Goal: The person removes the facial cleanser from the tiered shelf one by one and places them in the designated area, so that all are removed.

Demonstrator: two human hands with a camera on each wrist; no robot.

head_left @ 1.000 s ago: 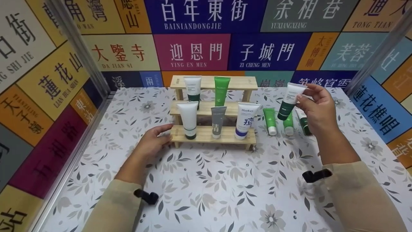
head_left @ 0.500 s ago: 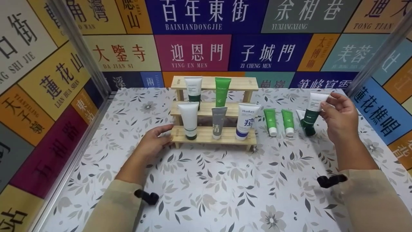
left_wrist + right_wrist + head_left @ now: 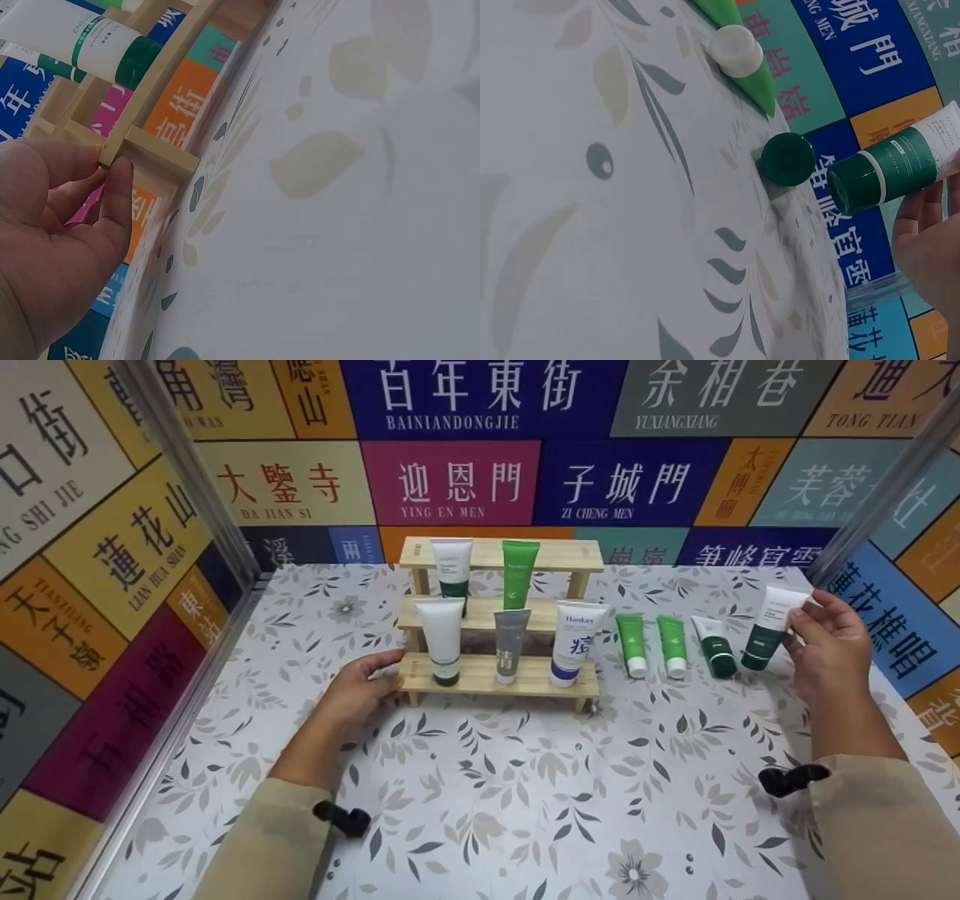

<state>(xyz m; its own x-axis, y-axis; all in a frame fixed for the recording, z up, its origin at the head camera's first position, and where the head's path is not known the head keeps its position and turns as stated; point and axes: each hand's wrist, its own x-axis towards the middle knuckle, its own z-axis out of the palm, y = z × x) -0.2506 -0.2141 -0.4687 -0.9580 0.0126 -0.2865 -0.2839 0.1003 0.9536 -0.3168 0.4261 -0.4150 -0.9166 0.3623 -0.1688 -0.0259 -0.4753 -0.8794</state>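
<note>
My right hand (image 3: 834,649) grips a white and dark-green squeeze tube (image 3: 778,624) near its flat end. The tube is tilted with its green cap downward, right of the row of tubes on the table; in the right wrist view the green part (image 3: 900,169) juts out past the fingers. At the left end of a three-tier wooden display rack (image 3: 480,678), my left hand (image 3: 358,687) pinches the lowest shelf between thumb and fingers. The left wrist view shows the fingertips on that shelf's corner (image 3: 112,150).
Upright on the rack are a white-green tube (image 3: 453,564), a green tube (image 3: 517,577), a white tube (image 3: 440,634), a grey tube (image 3: 511,641) and a blue-capped tube (image 3: 576,643). Two green tubes (image 3: 632,641) and a white-green tube (image 3: 718,649) lie to its right. Printed panels surround the table.
My right hand has carried the white and dark-green tube rightward and lower, from over the lying tubes to beyond the row's right end. The left hand stays on the rack.
</note>
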